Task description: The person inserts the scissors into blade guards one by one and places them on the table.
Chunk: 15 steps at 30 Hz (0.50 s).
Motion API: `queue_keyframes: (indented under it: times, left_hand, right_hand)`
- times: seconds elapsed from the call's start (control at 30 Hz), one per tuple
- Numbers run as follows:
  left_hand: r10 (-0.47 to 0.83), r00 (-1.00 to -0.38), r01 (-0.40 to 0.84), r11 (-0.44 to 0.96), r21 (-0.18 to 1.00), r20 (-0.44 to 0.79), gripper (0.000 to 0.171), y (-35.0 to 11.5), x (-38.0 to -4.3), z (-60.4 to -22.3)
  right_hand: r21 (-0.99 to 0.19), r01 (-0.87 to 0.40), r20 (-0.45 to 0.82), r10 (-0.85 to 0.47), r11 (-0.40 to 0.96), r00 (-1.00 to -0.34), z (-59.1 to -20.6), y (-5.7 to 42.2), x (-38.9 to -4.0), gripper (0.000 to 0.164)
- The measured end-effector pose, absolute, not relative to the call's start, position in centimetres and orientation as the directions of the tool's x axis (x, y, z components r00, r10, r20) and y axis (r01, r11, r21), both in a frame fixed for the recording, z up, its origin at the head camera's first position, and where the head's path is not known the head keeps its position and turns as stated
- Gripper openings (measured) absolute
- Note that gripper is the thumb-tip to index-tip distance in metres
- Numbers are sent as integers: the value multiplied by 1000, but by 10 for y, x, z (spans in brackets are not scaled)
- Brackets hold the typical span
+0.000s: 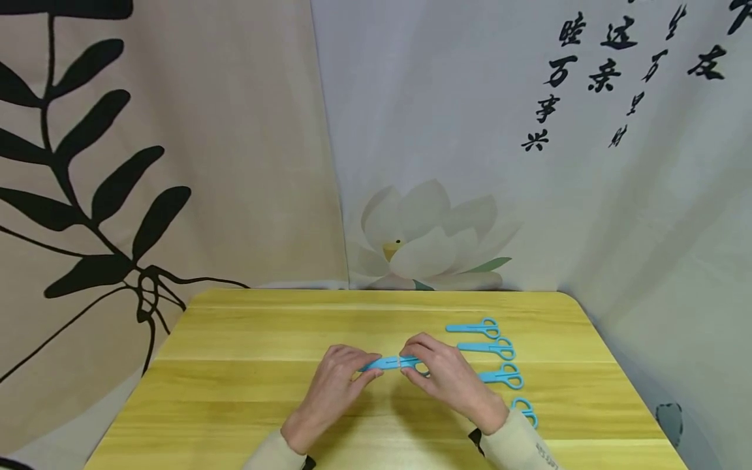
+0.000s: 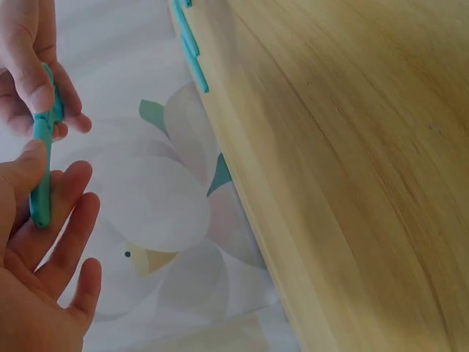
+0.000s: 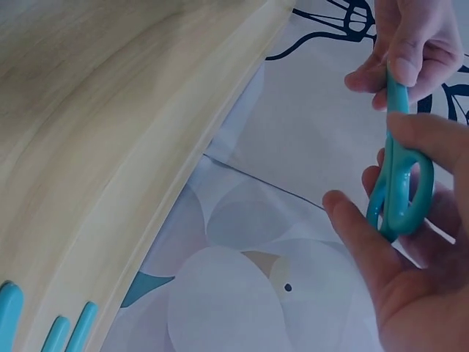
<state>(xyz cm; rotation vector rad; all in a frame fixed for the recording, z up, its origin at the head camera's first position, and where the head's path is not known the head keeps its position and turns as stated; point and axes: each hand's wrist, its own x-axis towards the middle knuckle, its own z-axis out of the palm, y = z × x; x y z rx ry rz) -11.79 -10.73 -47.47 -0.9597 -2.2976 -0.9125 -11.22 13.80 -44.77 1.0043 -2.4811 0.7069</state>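
Observation:
A pair of light blue scissors (image 1: 388,363) is held level above the wooden table, with the blade end to the left and the handle loops to the right. My left hand (image 1: 335,380) pinches the rounded blade end (image 2: 41,198) between thumb and fingers. At the other end, my right hand (image 1: 446,378) grips the scissors by the handle; its thumb and fingers lie around the loops (image 3: 419,192), which show in the right wrist view. The remaining fingers of the left hand (image 2: 51,257) are spread in the left wrist view.
Several more blue scissors stand in a column on the right of the table (image 1: 235,391), such as the farthest pair (image 1: 467,328). The nearest pair (image 1: 525,411) is partly hidden by the right forearm. A printed curtain (image 1: 247,130) hangs behind the table's far edge.

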Motion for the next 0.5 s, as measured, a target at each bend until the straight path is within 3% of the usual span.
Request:
queue_keyframes:
  times: [0.3, 0.5]
  left_hand:
    - [466, -582, 794, 504, 340, 667, 18, -108, -122, -478]
    - [475, -578, 796, 509, 328, 664, 17, -107, -123, -479]
  right_hand:
    - [-254, -743, 539, -547, 620, -641, -448, 134, -113, 22]
    - [-259, -740, 542, -541, 621, -644, -452, 133, -112, 24]
